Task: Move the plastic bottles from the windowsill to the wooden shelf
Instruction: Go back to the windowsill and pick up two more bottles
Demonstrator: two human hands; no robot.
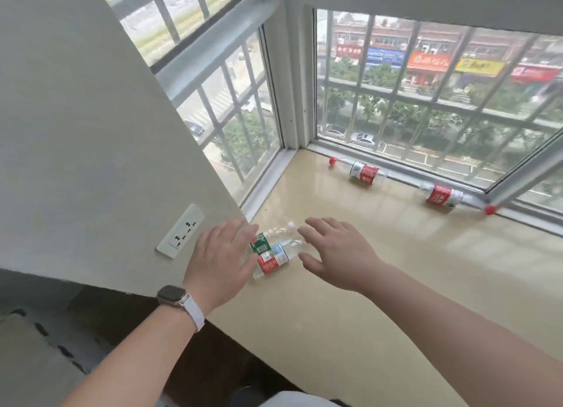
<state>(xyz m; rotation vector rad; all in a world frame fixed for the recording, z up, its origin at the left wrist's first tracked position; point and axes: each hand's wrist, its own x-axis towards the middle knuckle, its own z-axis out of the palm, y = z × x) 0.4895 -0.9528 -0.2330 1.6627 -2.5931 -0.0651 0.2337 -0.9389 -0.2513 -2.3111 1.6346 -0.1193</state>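
Lying together near the windowsill's left edge, two bottles sit between the left hand and right hand, fingers spread, gripping nothing; two more bottles rest by the window frame, wall close left.

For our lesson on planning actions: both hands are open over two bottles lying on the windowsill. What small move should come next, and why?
Probably close each hand on a bottle. The left hand and right hand hover open either side of the green-label bottle and red-label bottle, which lie side by side on the windowsill, not yet gripped.
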